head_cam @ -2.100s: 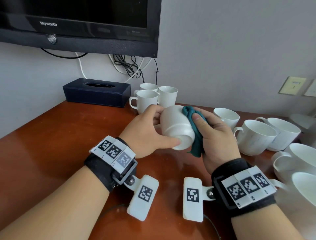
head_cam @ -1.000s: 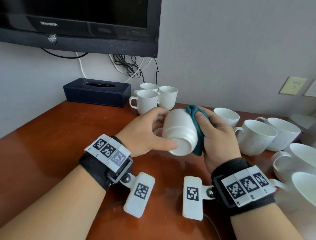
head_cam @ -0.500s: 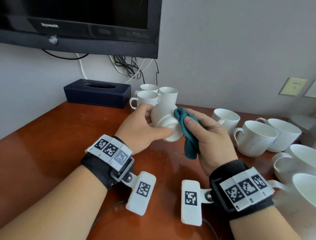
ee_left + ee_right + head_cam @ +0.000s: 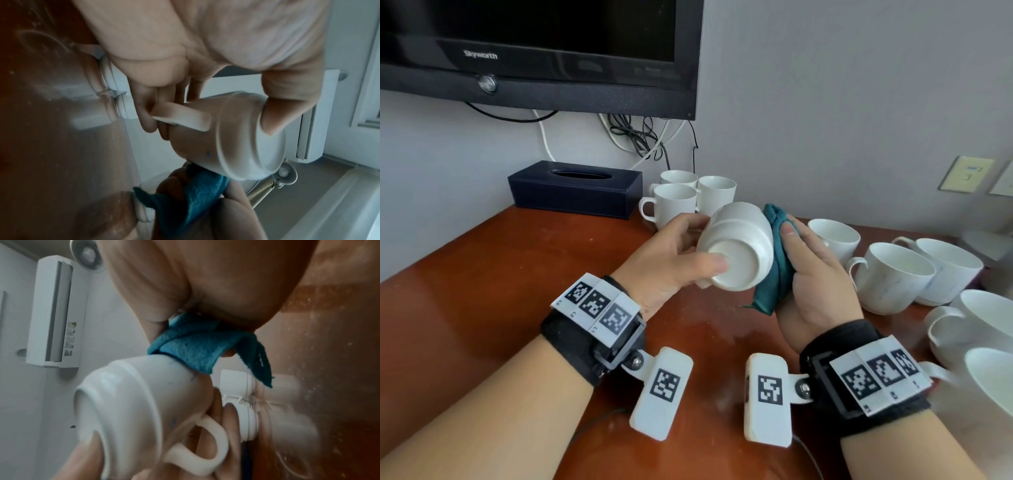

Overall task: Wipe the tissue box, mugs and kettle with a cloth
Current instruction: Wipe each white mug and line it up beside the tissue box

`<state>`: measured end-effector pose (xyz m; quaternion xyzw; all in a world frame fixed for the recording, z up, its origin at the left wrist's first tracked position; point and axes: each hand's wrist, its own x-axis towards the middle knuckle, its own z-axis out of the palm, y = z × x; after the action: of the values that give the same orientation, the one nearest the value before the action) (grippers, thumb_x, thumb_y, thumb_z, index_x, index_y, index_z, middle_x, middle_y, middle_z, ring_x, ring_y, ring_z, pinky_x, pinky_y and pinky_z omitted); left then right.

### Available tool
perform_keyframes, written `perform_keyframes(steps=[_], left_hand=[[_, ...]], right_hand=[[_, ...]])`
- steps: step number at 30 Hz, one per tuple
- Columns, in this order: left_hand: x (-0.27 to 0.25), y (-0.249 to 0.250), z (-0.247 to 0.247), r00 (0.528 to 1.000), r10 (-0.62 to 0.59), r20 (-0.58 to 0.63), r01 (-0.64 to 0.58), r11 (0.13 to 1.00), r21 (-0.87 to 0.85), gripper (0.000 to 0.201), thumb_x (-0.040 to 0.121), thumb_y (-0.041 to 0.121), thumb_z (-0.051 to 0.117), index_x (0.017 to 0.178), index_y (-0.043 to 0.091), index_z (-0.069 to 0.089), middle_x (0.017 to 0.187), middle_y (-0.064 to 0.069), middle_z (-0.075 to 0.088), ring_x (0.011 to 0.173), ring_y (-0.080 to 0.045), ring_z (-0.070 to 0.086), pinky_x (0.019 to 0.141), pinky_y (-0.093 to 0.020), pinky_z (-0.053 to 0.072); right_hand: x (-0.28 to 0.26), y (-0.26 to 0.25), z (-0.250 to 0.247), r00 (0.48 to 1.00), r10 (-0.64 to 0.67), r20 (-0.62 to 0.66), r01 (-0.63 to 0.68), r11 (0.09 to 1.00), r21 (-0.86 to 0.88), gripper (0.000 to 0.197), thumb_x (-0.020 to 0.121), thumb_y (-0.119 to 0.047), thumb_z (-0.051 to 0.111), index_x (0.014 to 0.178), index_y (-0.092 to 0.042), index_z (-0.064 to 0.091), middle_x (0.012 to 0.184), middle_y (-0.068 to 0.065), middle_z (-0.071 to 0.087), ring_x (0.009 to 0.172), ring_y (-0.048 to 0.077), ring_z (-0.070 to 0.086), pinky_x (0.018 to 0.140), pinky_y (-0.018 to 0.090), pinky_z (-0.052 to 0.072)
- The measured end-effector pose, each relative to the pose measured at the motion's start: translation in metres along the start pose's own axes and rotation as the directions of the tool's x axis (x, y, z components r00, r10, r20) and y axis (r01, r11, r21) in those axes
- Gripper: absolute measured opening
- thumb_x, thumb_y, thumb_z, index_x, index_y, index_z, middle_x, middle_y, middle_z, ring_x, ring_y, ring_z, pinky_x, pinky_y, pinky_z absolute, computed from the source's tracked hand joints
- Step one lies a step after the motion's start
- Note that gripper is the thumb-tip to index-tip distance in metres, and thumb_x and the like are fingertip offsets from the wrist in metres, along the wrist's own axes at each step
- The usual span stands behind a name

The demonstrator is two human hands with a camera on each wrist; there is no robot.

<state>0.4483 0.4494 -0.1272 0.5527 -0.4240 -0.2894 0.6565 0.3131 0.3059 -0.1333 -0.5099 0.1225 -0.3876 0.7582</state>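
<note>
White ceramic mug — tipped on its side, base toward the camera — is being gripped above the red-brown wooden worktop by the left hand, while the right hand is clasping a bunched teal cloth against its wall.

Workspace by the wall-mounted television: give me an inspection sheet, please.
Surface: glossy reddish-brown wooden table, faint pale specks.
Job's things: white ceramic mug held tilted, base toward camera; teal cloth against its side; dark navy tissue box by the wall; kettle not identifiable.
Clutter: three white mugs beside the box, more white mugs at right.
Grippers: left hand grips the mug; right hand holds the cloth.
Cables: black and white cables hang under the television.
Surroundings: black television, grey wall, beige wall plate.
</note>
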Motion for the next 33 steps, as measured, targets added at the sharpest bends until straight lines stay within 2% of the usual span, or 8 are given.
perform_keyframes(steps=[4, 10, 14, 17, 22, 25, 29, 33], left_hand=[[-0.001, 0.0, 0.0, 0.998, 0.014, 0.064, -0.022, 0.992, 0.124, 0.082, 0.062, 0.039, 0.083, 0.138, 0.035, 0.053, 0.126, -0.008, 0.065, 0.106, -0.021, 0.068, 0.087, -0.045, 0.059], [0.006, -0.003, -0.005, 0.992, 0.024, -0.127, -0.007, 0.991, 0.13, 0.082, 0.06, 0.044, 0.087, 0.135, 0.031, 0.056, 0.122, -0.011, 0.069, 0.108, -0.035, 0.069, 0.092, -0.066, 0.056], [0.005, -0.003, -0.006, 0.994, -0.018, -0.108, 0.029, 0.995, 0.099, 0.084, 0.059, 0.039, 0.086, 0.135, 0.027, 0.053, 0.124, -0.016, 0.066, 0.103, -0.038, 0.069, 0.082, -0.06, 0.061], [0.002, -0.002, 0.0, 0.999, -0.04, 0.004, 0.04, 0.999, 0.006, 0.084, 0.064, 0.03, 0.085, 0.14, 0.021, 0.051, 0.125, -0.017, 0.065, 0.099, -0.031, 0.066, 0.068, -0.04, 0.056], [-0.001, 0.0, 0.007, 0.997, -0.032, 0.066, 0.043, 0.982, -0.183, 0.086, 0.062, 0.021, 0.082, 0.142, 0.015, 0.049, 0.116, -0.014, 0.064, 0.096, -0.03, 0.064, 0.062, -0.035, 0.056], [-0.001, 0.001, 0.005, 0.998, -0.036, 0.048, 0.048, 0.961, -0.273, 0.091, 0.062, 0.018, 0.081, 0.146, 0.011, 0.048, 0.118, -0.014, 0.062, 0.097, -0.028, 0.066, 0.062, -0.035, 0.056], [0.001, 0.001, 0.004, 0.997, -0.053, 0.06, 0.069, 0.949, -0.309, 0.093, 0.065, 0.021, 0.079, 0.15, 0.007, 0.045, 0.12, -0.018, 0.059, 0.085, -0.023, 0.068, 0.069, -0.036, 0.056], [0.002, 0.002, 0.002, 0.991, -0.115, 0.068, 0.127, 0.968, -0.217, 0.087, 0.062, 0.03, 0.08, 0.145, 0.025, 0.053, 0.123, -0.004, 0.067, 0.105, -0.023, 0.071, 0.092, -0.046, 0.058]], right_hand=[[-0.004, -0.002, 0.001, 0.997, 0.049, 0.064, -0.047, 0.998, -0.044, 0.024, 0.106, -0.025, 0.055, 0.121, -0.024, 0.073, 0.119, 0.015, 0.074, 0.095, 0.035, 0.071, 0.08, 0.066, 0.054], [-0.007, 0.0, 0.01, 0.99, -0.021, 0.137, 0.027, 0.999, -0.042, 0.034, 0.096, -0.024, 0.061, 0.127, -0.013, 0.071, 0.125, 0.017, 0.072, 0.113, 0.033, 0.068, 0.1, 0.053, 0.05], [-0.007, 0.002, 0.009, 0.989, -0.017, 0.149, 0.025, 0.998, -0.052, 0.034, 0.099, -0.022, 0.059, 0.129, -0.01, 0.069, 0.125, 0.017, 0.072, 0.116, 0.036, 0.068, 0.093, 0.047, 0.057], [-0.003, 0.001, 0.005, 0.997, 0.022, 0.079, -0.017, 0.998, -0.055, 0.029, 0.102, -0.027, 0.058, 0.126, -0.018, 0.071, 0.12, 0.018, 0.073, 0.101, 0.036, 0.07, 0.079, 0.054, 0.057], [-0.001, 0.002, 0.001, 0.999, 0.043, 0.01, -0.043, 0.999, 0.006, 0.028, 0.106, -0.027, 0.053, 0.125, -0.016, 0.071, 0.122, 0.02, 0.072, 0.104, 0.037, 0.069, 0.096, 0.068, 0.05], [-0.002, 0.003, 0.002, 0.997, 0.073, -0.003, -0.073, 0.997, 0.034, 0.032, 0.106, -0.027, 0.053, 0.13, -0.013, 0.068, 0.126, 0.019, 0.071, 0.113, 0.036, 0.067, 0.109, 0.061, 0.048], [-0.003, 0.001, 0.004, 0.992, 0.128, -0.006, -0.127, 0.99, 0.062, 0.032, 0.107, -0.028, 0.053, 0.13, -0.012, 0.068, 0.13, 0.022, 0.068, 0.114, 0.035, 0.066, 0.108, 0.057, 0.047], [-0.002, 0.004, 0.004, 0.987, 0.159, -0.012, -0.158, 0.987, 0.041, 0.029, 0.107, -0.028, 0.053, 0.125, -0.011, 0.068, 0.118, 0.02, 0.072, 0.098, 0.03, 0.067, 0.085, 0.044, 0.058]])
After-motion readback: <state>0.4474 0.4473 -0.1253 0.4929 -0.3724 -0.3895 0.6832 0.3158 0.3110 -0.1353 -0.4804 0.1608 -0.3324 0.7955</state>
